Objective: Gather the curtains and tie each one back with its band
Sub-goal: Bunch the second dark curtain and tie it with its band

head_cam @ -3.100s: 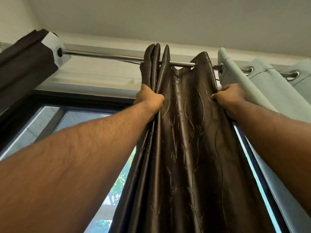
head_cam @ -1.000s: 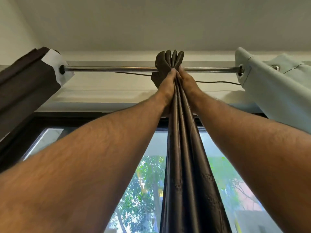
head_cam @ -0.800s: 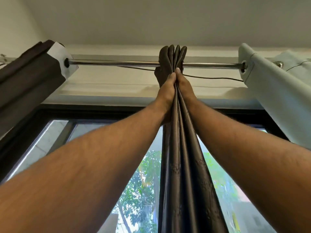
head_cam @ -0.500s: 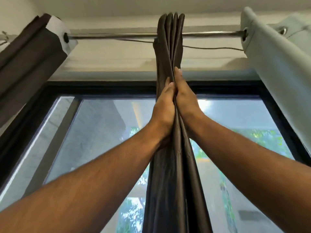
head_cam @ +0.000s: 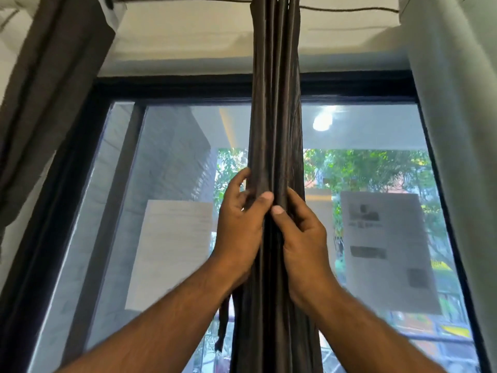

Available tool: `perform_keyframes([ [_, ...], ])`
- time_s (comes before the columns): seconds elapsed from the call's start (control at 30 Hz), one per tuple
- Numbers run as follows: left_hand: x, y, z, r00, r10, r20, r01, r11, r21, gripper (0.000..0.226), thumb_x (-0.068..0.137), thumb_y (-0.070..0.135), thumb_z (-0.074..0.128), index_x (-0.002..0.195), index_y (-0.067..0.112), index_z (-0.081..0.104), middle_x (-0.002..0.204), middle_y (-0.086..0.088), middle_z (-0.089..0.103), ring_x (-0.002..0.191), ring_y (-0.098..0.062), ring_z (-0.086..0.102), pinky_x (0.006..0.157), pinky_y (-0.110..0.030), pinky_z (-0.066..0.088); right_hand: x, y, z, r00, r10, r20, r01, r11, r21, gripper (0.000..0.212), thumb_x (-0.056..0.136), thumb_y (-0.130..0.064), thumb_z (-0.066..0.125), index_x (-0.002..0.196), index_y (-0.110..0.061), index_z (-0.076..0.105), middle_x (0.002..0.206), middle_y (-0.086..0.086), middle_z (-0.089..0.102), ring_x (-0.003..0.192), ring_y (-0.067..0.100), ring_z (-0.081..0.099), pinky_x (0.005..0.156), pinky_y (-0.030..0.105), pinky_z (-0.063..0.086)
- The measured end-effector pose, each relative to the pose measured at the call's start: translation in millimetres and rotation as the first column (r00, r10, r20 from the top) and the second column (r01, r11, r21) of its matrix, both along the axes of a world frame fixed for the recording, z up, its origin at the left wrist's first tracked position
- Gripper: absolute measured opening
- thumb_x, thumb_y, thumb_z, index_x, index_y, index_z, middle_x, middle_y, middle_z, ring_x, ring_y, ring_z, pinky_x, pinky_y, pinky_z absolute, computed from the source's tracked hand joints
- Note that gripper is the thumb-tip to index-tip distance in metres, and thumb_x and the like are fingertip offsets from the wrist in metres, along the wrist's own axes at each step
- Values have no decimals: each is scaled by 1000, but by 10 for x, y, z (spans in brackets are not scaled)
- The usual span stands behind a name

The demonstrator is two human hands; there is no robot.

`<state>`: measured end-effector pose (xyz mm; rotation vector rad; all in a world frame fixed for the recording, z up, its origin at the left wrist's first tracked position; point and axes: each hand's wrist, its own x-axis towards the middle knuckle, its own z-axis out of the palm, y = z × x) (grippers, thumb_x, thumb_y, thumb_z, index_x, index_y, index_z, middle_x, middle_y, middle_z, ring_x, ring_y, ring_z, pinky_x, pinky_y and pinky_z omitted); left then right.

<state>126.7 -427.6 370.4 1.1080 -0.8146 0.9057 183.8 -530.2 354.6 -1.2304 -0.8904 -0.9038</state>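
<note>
A dark brown curtain [head_cam: 275, 103] hangs bunched into narrow folds down the middle of the window. My left hand [head_cam: 239, 227] grips its left side, fingers curled behind the folds and thumb on the front. Opposite it, my right hand [head_cam: 301, 235] holds the right side at the same height, thumb pressed on the front. A thin dark strip [head_cam: 223, 321], perhaps its band, dangles just left of the bundle below my left wrist. Another dark brown curtain [head_cam: 51, 84] hangs at the far left, and a pale grey curtain [head_cam: 457, 117] at the far right.
A black window frame [head_cam: 174, 86] surrounds the glass. Two paper sheets [head_cam: 172, 251] are stuck on the panes either side of the bundle. A cable [head_cam: 349, 8] runs along the wall at the top. Trees and a brick wall show outside.
The spread curtain has been pushed together into a tight bundle. Both hands have slid down it from the rod to about mid-window, and the view has tilted downward.
</note>
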Motion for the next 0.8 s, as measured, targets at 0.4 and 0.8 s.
perform_keyframes([
  [0.4,-145,450,-245,725,683,-91,-595,687,418,30,86,56,57,98,30,68,107,6,50,90,-20,62,77,-29,44,-762,-108,-369,847,-515,-131,528,844,97,19,88,-13,67,100,-27,70,82,-14,72,71,-1,65,66,12,51],
  [0.8,-126,293,-467,659,729,-187,-610,663,434,8,86,25,63,88,18,62,106,-1,46,80,-24,55,71,-27,36,-816,-258,-461,679,-720,-146,727,686,-5,25,87,-5,56,106,-17,68,90,0,68,79,20,63,72,29,50],
])
